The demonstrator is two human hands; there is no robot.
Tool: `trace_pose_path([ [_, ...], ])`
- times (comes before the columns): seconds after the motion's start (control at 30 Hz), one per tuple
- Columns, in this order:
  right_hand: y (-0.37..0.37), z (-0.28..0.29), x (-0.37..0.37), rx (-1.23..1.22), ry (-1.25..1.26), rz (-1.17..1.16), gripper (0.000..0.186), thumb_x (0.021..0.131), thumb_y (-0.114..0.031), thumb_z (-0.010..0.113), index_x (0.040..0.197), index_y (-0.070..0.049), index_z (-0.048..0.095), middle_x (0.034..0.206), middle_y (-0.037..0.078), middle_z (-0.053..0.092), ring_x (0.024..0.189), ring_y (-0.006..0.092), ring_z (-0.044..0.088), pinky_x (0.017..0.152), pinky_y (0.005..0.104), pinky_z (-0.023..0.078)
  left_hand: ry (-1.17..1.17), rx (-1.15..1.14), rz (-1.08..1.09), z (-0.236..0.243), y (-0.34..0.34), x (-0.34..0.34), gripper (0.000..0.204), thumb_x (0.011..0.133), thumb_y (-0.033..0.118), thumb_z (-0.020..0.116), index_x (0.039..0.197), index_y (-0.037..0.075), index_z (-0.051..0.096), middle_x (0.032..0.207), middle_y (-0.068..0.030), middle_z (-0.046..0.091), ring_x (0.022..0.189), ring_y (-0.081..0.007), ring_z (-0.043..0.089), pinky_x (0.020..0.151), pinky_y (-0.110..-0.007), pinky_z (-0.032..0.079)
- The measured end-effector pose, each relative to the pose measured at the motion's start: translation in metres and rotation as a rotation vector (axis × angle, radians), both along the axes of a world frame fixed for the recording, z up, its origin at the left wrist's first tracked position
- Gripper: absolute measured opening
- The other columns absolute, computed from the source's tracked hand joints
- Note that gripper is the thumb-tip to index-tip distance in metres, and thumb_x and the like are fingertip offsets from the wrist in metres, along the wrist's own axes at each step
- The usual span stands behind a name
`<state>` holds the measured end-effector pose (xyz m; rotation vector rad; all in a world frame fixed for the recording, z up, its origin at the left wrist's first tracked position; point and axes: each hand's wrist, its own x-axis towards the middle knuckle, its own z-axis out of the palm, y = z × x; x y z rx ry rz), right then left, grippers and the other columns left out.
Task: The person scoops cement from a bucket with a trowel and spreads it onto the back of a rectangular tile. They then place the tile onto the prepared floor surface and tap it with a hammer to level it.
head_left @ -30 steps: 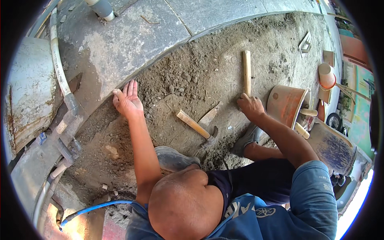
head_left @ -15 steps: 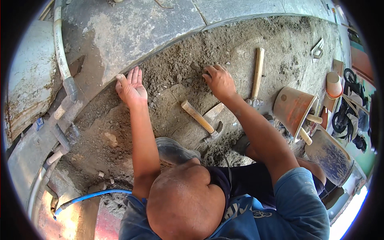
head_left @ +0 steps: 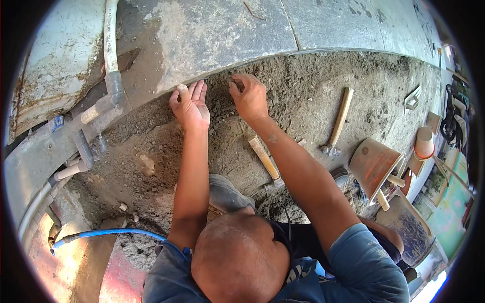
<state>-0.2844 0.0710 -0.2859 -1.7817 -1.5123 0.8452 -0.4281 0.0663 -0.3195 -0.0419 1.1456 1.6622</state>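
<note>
My left hand point(head_left: 192, 109) lies palm up at the edge of the grey concrete slab point(head_left: 212, 35). Its fingers stretch out along the slab's lower side, and the thumb rests against the rim. To its right, my right hand point(head_left: 250, 98) is over the loose grey soil point(head_left: 220, 98) beside the same edge, with its fingers curled inward. Whatever those fingers hold, if anything, is hidden. Below my right forearm lies a hammer point(head_left: 263, 157) with a wooden handle, partly covered by the arm. A second wooden-handled hammer point(head_left: 342, 116) lies farther right on the soil.
An orange-brown bucket point(head_left: 374, 161) tilts at the right, with wooden handles by its mouth. A dirty dark tub point(head_left: 406, 227) sits below it. A metal bracket point(head_left: 413, 98) lies far right. Plastic pipes point(head_left: 110, 45) and a blue hose point(head_left: 111, 232) run along the left.
My right hand has moved left along the slab edge, closer to my left hand. My left hand stays at the edge. The whole view has shifted, and the nearer hammer is more covered by my arm.
</note>
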Motion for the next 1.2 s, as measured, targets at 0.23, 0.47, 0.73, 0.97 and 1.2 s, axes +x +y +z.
trace_pose_path([
  [0.23, 0.01, -0.04, -0.035, 0.102, -0.112, -0.15, 0.015, 0.081, -0.007, 0.07, 0.092, 0.0, 0.065, 0.086, 0.017, 0.069, 0.08, 0.033, 0.066, 0.072, 0.0382, 0.052, 0.066, 0.007, -0.034, 0.002, -0.002, 0.001, 0.091, 0.084, 0.041, 0.07, 0.137, -0.009, 0.015, 0.124, -0.0416, 0.045, 0.112, -0.0482, 0.056, 0.1, -0.057, 0.046],
  [0.47, 0.013, -0.041, -0.053, -0.016, 0.103, -0.433, 0.022, 0.075, -0.004, 0.074, 0.085, -0.003, 0.054, 0.075, 0.014, 0.065, 0.07, 0.0344, 0.064, 0.068, 0.0412, 0.05, 0.058, 0.009, -0.042, 0.001, -0.003, -0.001, 0.087, 0.087, 0.04, 0.068, 0.135, -0.01, 0.016, 0.123, -0.0419, 0.045, 0.112, -0.0493, 0.056, 0.099, -0.058, 0.046],
  [0.73, 0.018, -0.037, -0.052, -0.052, 0.143, -0.461, 0.029, 0.074, -0.002, 0.077, 0.082, -0.003, 0.049, 0.074, 0.013, 0.066, 0.067, 0.0302, 0.064, 0.065, 0.0355, 0.05, 0.053, 0.01, -0.045, 0.001, -0.003, -0.002, 0.085, 0.086, 0.038, 0.069, 0.134, -0.009, 0.017, 0.122, -0.0419, 0.045, 0.11, -0.0491, 0.057, 0.098, -0.058, 0.047],
  [0.97, -0.005, -0.013, -0.028, -0.109, 0.165, -0.383, 0.031, 0.074, 0.0, 0.079, 0.083, -0.001, 0.049, 0.077, 0.012, 0.067, 0.068, 0.021, 0.065, 0.065, 0.0319, 0.051, 0.117, -0.037, -0.065, 0.005, -0.004, -0.002, 0.085, 0.086, 0.038, 0.07, 0.134, -0.008, 0.017, 0.124, -0.0411, 0.044, 0.11, -0.0468, 0.057, 0.098, -0.056, 0.048],
  [1.2, -0.043, 0.02, -0.01, -0.115, 0.274, -0.267, 0.03, 0.076, -0.005, 0.08, 0.085, -0.002, 0.052, 0.074, 0.006, 0.063, 0.066, 0.0112, 0.058, 0.063, 0.027, 0.05, 0.182, -0.149, -0.082, 0.013, -0.003, -0.011, 0.061, 0.089, 0.03, 0.07, 0.122, -0.007, 0.034, 0.106, -0.0309, 0.058, 0.09, -0.0362, 0.066, 0.083, -0.049, 0.056],
])
